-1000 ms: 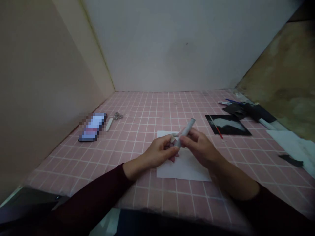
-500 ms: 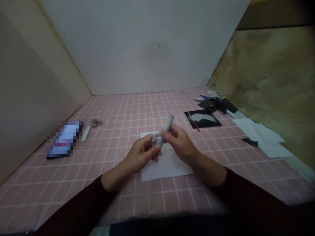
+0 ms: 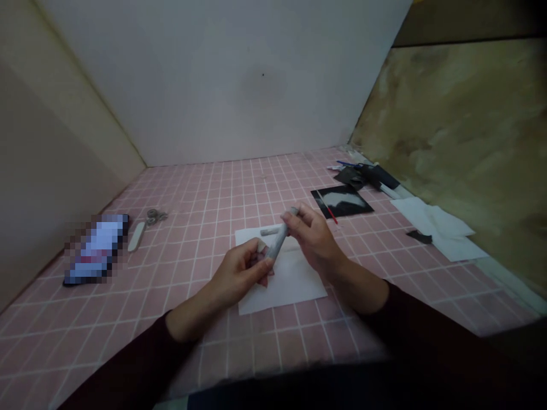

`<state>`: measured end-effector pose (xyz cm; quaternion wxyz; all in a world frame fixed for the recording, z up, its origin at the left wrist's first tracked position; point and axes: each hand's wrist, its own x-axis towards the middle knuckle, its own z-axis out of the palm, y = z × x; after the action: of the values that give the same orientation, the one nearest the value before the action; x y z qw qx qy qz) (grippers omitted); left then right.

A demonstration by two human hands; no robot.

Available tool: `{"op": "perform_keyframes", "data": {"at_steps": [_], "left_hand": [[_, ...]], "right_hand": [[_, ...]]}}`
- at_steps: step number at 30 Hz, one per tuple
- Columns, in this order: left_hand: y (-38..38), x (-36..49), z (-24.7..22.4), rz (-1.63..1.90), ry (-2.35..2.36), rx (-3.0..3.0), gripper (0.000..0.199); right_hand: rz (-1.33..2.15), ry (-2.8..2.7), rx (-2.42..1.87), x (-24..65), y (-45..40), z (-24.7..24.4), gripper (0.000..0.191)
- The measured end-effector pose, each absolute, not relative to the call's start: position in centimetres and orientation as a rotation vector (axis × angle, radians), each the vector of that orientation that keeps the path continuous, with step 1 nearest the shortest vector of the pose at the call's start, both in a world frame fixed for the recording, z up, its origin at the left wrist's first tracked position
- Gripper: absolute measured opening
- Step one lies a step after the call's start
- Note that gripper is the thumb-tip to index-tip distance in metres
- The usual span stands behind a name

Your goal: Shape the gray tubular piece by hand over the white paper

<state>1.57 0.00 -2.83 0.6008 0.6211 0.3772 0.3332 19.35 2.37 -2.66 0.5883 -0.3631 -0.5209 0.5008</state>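
A slim grey roll (image 3: pixel 278 242), perhaps of paper, slants up and to the right between my two hands. My left hand (image 3: pixel 241 270) pinches its lower end between thumb and fingers. At the upper end, the thumb and fingers of my right hand (image 3: pixel 314 236) are closed on it. Beneath both hands lies a white sheet of paper (image 3: pixel 286 293). A second, shorter grey piece (image 3: pixel 269 232) shows at the sheet's far edge, just behind the roll; I cannot tell its kind.
Left on the pink tiled cloth (image 3: pixel 205 193) are a blurred phone (image 3: pixel 98 247), a white strip (image 3: pixel 137 236) and scissors (image 3: pixel 156 216). To the right lie a black-and-white card (image 3: pixel 350 202) with a red stick (image 3: pixel 331 213), dark scraps (image 3: pixel 350 176) and white papers (image 3: pixel 431 219).
My right hand's fingertips have shifted to the roll's upper end, covering it. The short grey piece behind shows more clearly. The whole view has shifted slightly.
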Motion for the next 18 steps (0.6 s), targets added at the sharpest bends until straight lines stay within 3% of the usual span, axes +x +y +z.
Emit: {"op": "perform_keyframes", "data": {"at_steps": [5,11,18], "left_hand": [[0.2,1.5,-3.0,0.881,0.906,1.442,0.027],[-0.1,1.6,-2.8,0.762,0.867,1.449,0.029],[0.0,1.5,-3.0,0.859,0.867,1.44,0.026]], "right_hand": [[1.446,-1.342,-0.826,18.2,1.8,-3.2,0.036],[1.125,-1.201,-0.868,19.2,2.4,-2.6,0.031],[1.384,-1.333,-0.845,18.3,1.7,-3.0,0.036]]}}
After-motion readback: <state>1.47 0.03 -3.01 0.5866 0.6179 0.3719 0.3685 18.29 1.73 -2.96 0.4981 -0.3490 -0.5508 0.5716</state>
